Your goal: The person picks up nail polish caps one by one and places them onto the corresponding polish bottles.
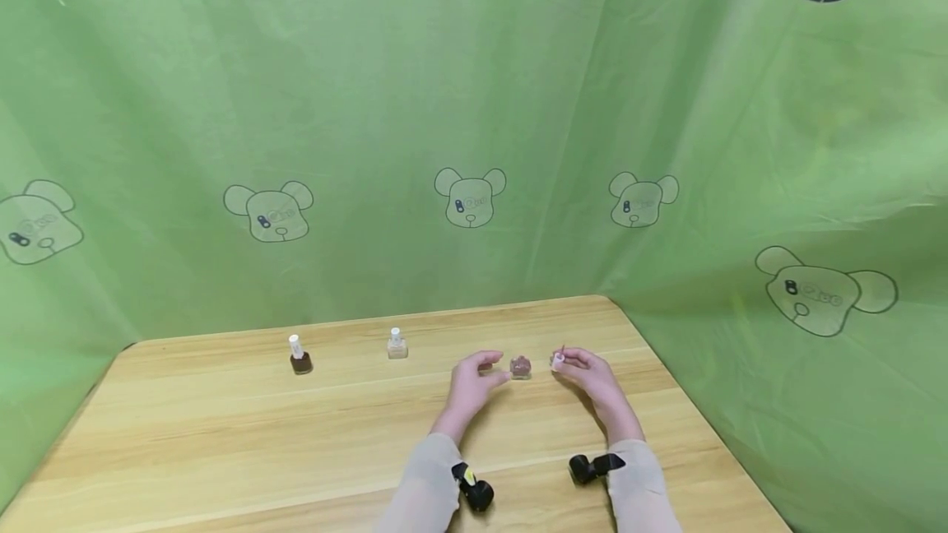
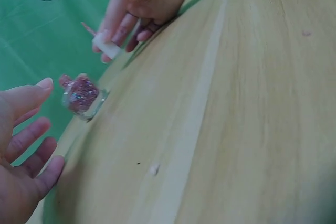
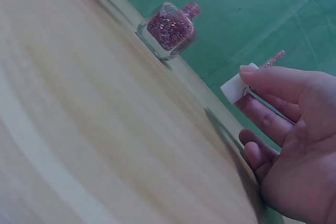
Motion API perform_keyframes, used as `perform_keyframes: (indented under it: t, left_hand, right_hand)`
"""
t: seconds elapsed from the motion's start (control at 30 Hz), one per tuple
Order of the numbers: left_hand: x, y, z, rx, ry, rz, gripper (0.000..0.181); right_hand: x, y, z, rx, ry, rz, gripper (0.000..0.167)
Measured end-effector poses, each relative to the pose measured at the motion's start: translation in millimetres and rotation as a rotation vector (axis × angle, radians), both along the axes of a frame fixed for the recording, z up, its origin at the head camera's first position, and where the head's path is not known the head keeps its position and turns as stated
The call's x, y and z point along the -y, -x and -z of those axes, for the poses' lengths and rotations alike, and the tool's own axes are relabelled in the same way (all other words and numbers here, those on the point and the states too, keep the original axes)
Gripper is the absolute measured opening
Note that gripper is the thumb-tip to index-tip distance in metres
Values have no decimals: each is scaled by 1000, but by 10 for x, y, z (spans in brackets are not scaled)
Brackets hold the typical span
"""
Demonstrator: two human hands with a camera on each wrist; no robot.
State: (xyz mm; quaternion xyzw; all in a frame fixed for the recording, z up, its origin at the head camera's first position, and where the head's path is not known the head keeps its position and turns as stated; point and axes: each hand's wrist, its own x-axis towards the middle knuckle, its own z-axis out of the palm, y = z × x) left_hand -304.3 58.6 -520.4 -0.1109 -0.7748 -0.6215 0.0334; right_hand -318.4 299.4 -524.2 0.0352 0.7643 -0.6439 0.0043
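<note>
An uncapped nail polish bottle (image 1: 521,367) with pink glitter stands upright on the table between my hands. In the right wrist view the glass bottle (image 3: 169,30) shows its glitter-coated neck. My right hand (image 1: 590,377) pinches a white nail polish cap (image 3: 237,85) between thumb and fingers. From that cap a glitter-coated brush (image 3: 274,59) points up and away from the table. My left hand (image 1: 474,385) is beside the bottle on its left, fingers spread and apart from the glass, holding nothing.
Farther left on the wooden table (image 1: 244,442) stand a dark nail polish bottle (image 1: 300,362) with a white cap and a pale one (image 1: 397,346), also white-capped. A green curtain (image 1: 370,122) hangs along the back and right sides.
</note>
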Motion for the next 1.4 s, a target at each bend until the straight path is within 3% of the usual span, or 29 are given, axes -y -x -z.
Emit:
perform_keyframes:
  t: [0.3,0.7,1.1,1.4]
  left_hand:
    - [-147,118,64,-22,131,-9,41]
    - [-271,185,5,-32,272,-11,32]
    - [-257,201,12,-4,280,-13,20]
    - [-160,173,6,-55,280,7,21]
  right_hand:
    - [-18,1,-17,-11,56,-18,43]
    - [-28,-11,-24,-15,49,-35,44]
    - [-29,4,-17,-18,26,-19,43]
    - [-9,-2,-91,-31,2,-16,41]
